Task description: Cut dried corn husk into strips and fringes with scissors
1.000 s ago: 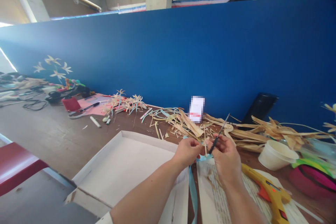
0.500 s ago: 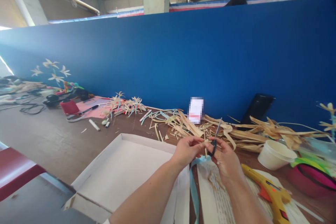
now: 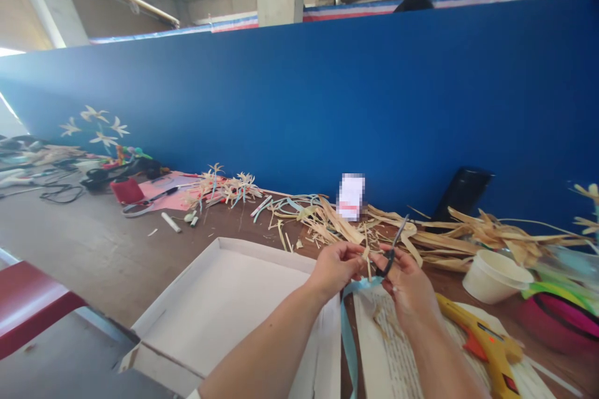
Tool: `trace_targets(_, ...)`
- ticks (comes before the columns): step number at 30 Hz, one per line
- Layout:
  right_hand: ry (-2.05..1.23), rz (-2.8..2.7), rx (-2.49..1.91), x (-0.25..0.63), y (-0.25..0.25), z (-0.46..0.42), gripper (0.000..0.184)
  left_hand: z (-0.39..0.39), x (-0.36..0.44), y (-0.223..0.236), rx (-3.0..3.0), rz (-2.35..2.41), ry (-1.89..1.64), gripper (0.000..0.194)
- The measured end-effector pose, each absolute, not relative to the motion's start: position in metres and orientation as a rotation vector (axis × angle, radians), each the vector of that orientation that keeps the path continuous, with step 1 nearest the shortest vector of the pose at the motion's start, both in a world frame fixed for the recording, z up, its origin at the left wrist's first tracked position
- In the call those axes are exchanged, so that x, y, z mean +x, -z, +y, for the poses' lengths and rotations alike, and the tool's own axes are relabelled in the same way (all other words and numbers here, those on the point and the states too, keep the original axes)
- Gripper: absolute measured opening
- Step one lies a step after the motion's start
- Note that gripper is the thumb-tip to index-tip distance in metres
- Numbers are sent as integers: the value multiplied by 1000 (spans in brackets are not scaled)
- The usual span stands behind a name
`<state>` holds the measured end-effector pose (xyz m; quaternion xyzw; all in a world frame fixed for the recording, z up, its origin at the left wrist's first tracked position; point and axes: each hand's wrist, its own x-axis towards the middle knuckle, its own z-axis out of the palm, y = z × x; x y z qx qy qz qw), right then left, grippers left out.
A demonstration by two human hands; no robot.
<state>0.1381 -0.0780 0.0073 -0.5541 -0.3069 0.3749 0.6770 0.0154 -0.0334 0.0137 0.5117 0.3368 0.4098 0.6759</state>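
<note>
Between my hands stands a thin straw-coloured stem [image 3: 367,255], upright, with a light blue ribbon [image 3: 349,340] at its lower end trailing down toward me. My left hand [image 3: 334,269] is closed, pinching the stem between thumb and fingertips. In my right hand [image 3: 408,283] a pair of scissors [image 3: 399,232] with black handles is held, blades pointing up and to the right. The right fingertips are close to the stem; whether they touch it I cannot tell. Below the hands lies a printed sheet [image 3: 388,349] with a bit of dried fibre on it.
A white box lid [image 3: 234,299] lies at the left, and a yellow glue gun [image 3: 486,336] at the right beside a white cup [image 3: 496,277]. Dried husk strips [image 3: 322,218] and small husk flowers [image 3: 243,184] spread along the blue partition [image 3: 281,106]. A phone-like white object [image 3: 350,196] leans there.
The scissors have tipped further to the right, and my right hand has shifted slightly rightward. My left hand keeps its pinch on the stem. The whole view has moved a little.
</note>
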Motion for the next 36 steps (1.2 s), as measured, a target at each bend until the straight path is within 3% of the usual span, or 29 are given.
trace_targets(24, -768, -847, -1393, 136, -10, -82, 52, -34, 12, -21, 1095, 812, -964, 15)
trace_targets(36, -1048, -997, -1487, 118, -17, -85, 51, -13, 1, -15, 958, 774, -1138, 20)
